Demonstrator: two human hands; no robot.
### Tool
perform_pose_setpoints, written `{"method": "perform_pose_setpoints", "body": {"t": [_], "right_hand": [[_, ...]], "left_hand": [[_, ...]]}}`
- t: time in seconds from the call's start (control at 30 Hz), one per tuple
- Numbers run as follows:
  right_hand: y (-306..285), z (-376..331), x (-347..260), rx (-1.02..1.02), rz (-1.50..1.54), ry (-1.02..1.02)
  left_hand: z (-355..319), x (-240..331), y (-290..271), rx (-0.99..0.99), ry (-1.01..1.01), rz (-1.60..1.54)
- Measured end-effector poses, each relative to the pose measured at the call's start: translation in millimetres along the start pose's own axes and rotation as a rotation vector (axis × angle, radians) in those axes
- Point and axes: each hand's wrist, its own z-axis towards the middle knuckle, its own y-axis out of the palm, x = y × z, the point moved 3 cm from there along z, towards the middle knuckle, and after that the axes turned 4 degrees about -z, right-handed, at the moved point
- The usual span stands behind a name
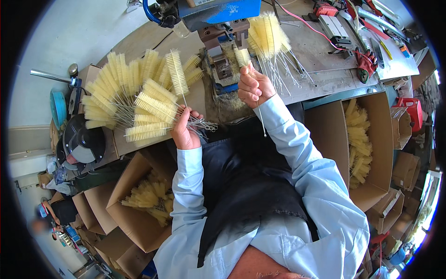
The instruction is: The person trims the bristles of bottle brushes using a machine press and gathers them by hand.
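In my left hand is a bunch of bottle brushes with pale yellow bristles, gripped by their twisted wire stems. The wire loops stick out to the right of the fist. My right hand closes on a single bottle brush, its bristles pointing up at the blue machine and its stem hanging below the wrist. The bristle tip is close to the machine's metal jaws; whether they touch, I cannot tell. A fanned pile of brushes lies on the bench left of the machine, another bundle to its right.
Open cardboard boxes of brushes stand below the bench, one at left and one at right. Tools and a red glove lie at the far right of the bench. A black cut-off machine stands at left. Another person is at the far left.
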Motion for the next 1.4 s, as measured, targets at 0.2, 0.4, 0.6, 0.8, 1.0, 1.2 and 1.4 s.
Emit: {"method": "perform_pose_setpoints", "body": {"t": [0.2, 0.4, 0.6, 0.8, 1.0, 1.2, 1.4], "right_hand": [[-0.2, 2.1, -2.7, 0.054, 0.019, -0.069], [2.9, -2.3, -10.6, 0.178, -0.103, -0.035], [29.3, -21.6, -25.0, 0.428, -0.528, 0.001], [38.5, 1.4, -97.2, 0.685, -1.358, -0.343], [82.3, 4.4, -74.8, 0.684, -1.983, -1.221], [56.6, 20.2, 57.8, 0.293, -1.652, -0.537], [56.0, 15.7, 83.0, 0.344, -1.264, -0.557]], "left_hand": [[4.1, 1.8, -1.1, 0.015, 0.016, 0.015], [5.0, 1.0, -2.0, 0.0, 0.029, 0.032], [10.4, -4.7, -9.8, 0.014, 0.078, 0.026], [6.6, -2.8, -5.0, 0.013, 0.049, -0.026], [2.6, -4.9, -1.8, 0.009, 0.036, -0.074], [-25.9, -0.4, 20.4, -0.167, 0.055, 0.082], [-48.9, -16.0, 7.1, -0.146, 0.009, 0.157]]}}
